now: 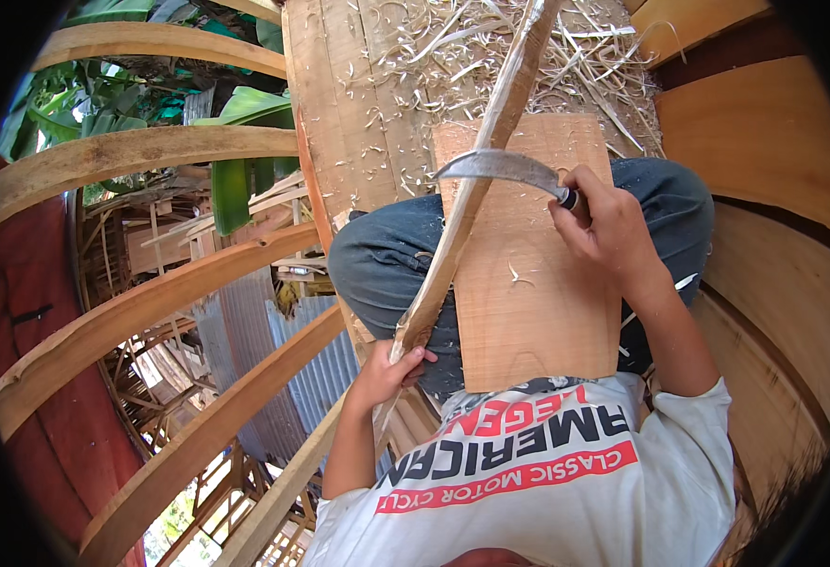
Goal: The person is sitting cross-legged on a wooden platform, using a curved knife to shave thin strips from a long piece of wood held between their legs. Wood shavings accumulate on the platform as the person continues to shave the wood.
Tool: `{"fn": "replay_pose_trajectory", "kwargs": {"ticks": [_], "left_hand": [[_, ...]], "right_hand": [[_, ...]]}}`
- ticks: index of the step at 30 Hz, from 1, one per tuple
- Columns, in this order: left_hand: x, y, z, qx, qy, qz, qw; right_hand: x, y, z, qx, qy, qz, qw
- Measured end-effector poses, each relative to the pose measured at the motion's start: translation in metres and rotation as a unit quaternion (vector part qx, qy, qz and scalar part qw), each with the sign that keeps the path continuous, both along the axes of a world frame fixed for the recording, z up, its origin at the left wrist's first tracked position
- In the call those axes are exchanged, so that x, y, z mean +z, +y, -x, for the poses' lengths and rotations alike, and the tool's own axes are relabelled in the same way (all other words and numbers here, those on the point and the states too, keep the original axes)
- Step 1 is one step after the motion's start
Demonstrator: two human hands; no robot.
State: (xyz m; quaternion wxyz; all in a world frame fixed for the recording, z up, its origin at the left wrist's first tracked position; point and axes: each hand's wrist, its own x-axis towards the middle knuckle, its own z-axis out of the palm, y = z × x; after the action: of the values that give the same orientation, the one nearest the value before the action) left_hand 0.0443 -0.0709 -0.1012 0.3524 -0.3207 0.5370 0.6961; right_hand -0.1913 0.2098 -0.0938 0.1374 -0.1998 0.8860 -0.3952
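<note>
Right hand (pixel 604 222) gripping curved knife (pixel 505 167) — blade edge on wooden strip (pixel 472 203), left hand (pixel 391 370) clasping strip's lower end

Wood, metal and cloth

The long stick (pixel 476 180) is pale, rough wood. The curved knife (pixel 500 165) has a dull grey metal blade. The flat board (pixel 533 283) is smooth, matt wood. The trousers (pixel 387 265) look like denim cloth.
</note>
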Motion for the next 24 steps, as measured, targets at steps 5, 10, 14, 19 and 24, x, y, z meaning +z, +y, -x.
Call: {"fn": "replay_pose_trajectory", "kwargs": {"ticks": [5, 10, 14, 19, 24], "left_hand": [[0.001, -0.001, 0.002, 0.017, 0.003, -0.024, 1.000], [-0.001, 0.000, 0.001, 0.024, 0.016, -0.033, 0.999], [-0.001, -0.003, 0.001, 0.020, 0.008, -0.036, 0.999], [-0.004, -0.004, 0.001, 0.015, 0.006, -0.034, 0.999], [-0.003, -0.007, 0.004, 0.005, 0.003, -0.019, 1.000]], "right_hand": [[-0.010, -0.004, -0.007, 0.143, 0.112, 0.063, 0.981], [-0.017, -0.005, -0.001, 0.145, 0.144, 0.013, 0.979], [-0.021, -0.002, 0.020, 0.032, 0.139, -0.062, 0.988], [-0.023, -0.007, 0.009, 0.114, 0.141, -0.016, 0.983], [-0.025, -0.007, 0.030, 0.017, 0.122, -0.034, 0.992]]}}
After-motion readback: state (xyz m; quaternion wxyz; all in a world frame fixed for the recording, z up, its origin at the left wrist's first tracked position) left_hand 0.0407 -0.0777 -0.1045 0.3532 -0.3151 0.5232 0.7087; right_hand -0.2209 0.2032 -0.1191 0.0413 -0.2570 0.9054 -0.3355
